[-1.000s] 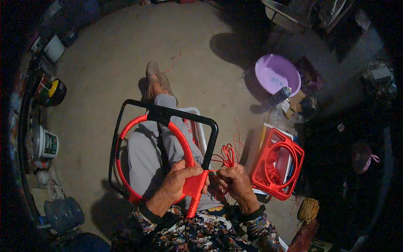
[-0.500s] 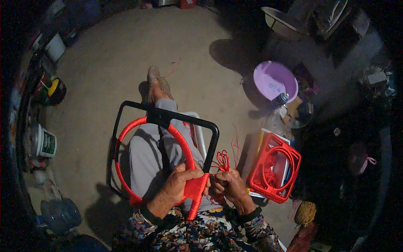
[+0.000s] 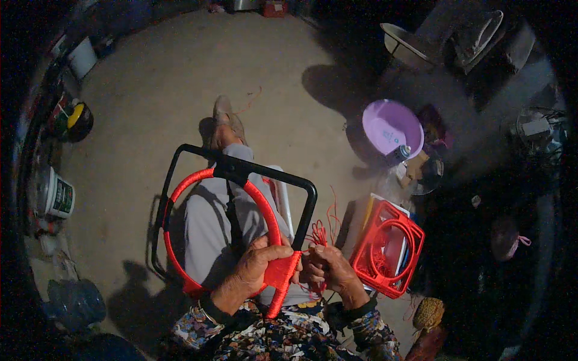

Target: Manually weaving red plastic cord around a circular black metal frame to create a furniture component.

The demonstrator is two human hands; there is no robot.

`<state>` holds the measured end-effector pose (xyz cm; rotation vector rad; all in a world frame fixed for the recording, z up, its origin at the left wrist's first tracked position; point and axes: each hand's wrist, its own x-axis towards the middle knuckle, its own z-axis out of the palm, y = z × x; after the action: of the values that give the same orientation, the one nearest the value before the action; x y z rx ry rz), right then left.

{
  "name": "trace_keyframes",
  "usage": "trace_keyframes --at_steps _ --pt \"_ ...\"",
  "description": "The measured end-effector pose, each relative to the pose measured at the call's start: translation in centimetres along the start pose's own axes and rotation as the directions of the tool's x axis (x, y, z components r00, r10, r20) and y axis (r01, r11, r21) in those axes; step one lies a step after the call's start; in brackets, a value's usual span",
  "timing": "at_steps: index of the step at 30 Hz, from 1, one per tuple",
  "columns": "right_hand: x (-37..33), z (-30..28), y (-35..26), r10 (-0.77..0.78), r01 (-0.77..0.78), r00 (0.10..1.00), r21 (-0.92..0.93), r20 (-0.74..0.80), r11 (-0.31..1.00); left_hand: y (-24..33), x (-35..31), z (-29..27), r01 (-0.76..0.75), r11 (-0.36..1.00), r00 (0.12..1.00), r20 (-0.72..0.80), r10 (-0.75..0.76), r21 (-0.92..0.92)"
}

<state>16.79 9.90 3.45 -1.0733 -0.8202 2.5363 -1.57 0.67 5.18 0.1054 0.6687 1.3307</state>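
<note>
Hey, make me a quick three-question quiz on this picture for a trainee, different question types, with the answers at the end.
1. Which hand holds the looped bundle of thin red cord?
2. True or false: the round purple plastic basin lies to the right of the black rectangular frame.
3. The left hand grips: a) a white bucket; b) the frame's red-wrapped part; c) a tan shoe.

Key: 1. the right hand; 2. true; 3. b.
</note>
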Motion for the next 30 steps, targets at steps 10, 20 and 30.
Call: trace_keyframes --at_steps 10,20,30 --pt "-3.8 -5.0 -1.3 -0.522 0.314 0.846 -0.686 -0.111 0.656 0.2 -0.1 0.3 0.006 1.0 1.0 -0.005 -0.006 0.009" --pt "-3.1 4.8 -7.6 -0.692 0.358 0.677 -0.934 0.249 0.014 -0.2 0.4 0.0 -0.018 0.998 0.993 -0.118 0.025 0.064" --pt "1.2 9.0 -7.6 -0.519 0.44 0.58 -0.778 0.628 -0.449 -1.0 0.9 -0.5 -0.05 0.998 0.975 -0.214 0.054 0.026"
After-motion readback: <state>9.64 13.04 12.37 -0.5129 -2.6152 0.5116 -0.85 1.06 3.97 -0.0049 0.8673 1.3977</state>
